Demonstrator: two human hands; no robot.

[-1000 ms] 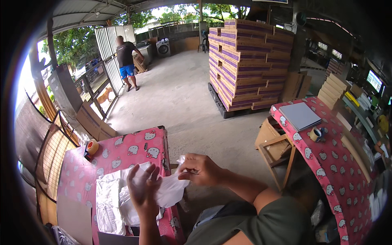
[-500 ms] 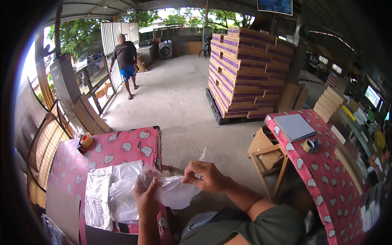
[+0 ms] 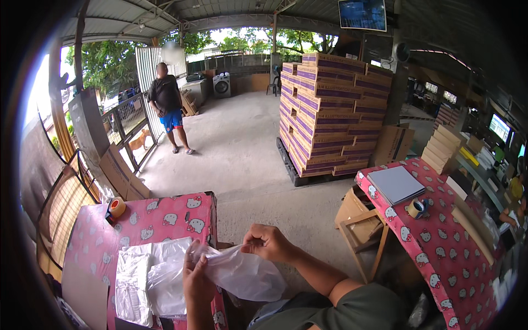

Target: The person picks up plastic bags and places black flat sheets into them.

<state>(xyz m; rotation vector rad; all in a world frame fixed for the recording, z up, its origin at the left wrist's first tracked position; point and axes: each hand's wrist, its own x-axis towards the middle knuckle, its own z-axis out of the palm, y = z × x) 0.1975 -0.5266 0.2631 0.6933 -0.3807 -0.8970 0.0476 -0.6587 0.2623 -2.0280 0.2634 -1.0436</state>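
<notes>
Clear thin plastic bag (image 3: 242,272) is held in mid-air just off the right edge of the pink patterned table (image 3: 159,220), stretched between both hands. Left hand (image 3: 195,278) is closed, pinching the bag's left side, fingers pointing up. Right hand (image 3: 269,242) is closed in a pinch on the bag's upper rim, pulling it sideways. Bag body sags below and to the right of the hands.

Stack of more clear bags (image 3: 146,278) lies flat near the table's near edge, just beside the left hand; some of it overlaps the edge region, exact overhang hard to tell. Roll of brown tape (image 3: 116,207) sits at the table's far left corner, well apart.

Risks, my read:
- Film is thin; opposing pull from two pinch points could tear the rim or stretch it out of shape.
- Layers may cling; if only one layer is caught, the mouth won't open.
- Left forearm is close to the loose stack; a brush could slide sheets off the near edge.
- Open-sided shed, so a draft could lift the stack.

Second pink table (image 3: 445,258) on the right carries a grey flat board (image 3: 396,184) and a tape dispenser (image 3: 418,208). Person (image 3: 168,104) stands far back by the fence; pallet of stacked cartons (image 3: 330,110) mid-floor.
</notes>
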